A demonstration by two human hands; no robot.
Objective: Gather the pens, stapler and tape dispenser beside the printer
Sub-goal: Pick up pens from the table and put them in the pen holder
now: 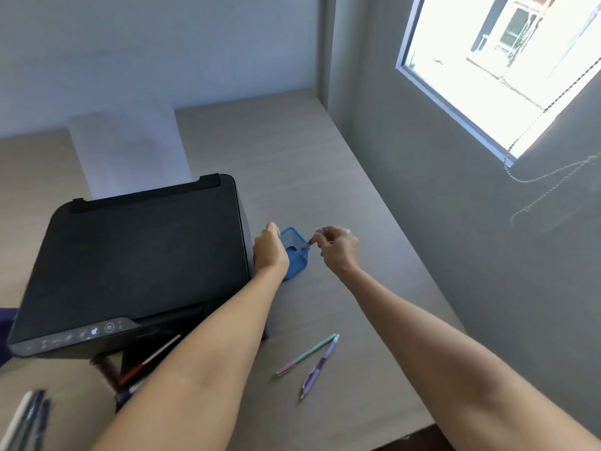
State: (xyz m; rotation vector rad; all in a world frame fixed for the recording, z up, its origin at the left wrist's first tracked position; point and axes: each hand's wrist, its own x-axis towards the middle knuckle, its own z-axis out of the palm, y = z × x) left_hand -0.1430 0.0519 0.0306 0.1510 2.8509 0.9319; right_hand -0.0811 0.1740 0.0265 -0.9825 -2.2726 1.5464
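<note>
A black printer (136, 255) sits on the wooden desk (292, 157). Just right of it stands a blue mesh pen holder (297, 252). My left hand (270, 250) grips the holder's left side. My right hand (338, 247) pinches a grey pen (309, 243) whose tip points into the holder's mouth. Nearer me lie a green-and-pink pen (305, 354) and a purple pen (320, 366) on the desk. A red-and-black pen (149, 359) lies in front of the printer, partly under my left forearm. More pens (26, 418) are blurred at the bottom left. No stapler or tape dispenser is visible.
White paper (130, 151) stands up in the printer's rear tray. A grey wall (455, 222) runs along the desk's right edge, with a window (504, 66) and a hanging bead chain (536, 177). The desk's front edge shows at the bottom right.
</note>
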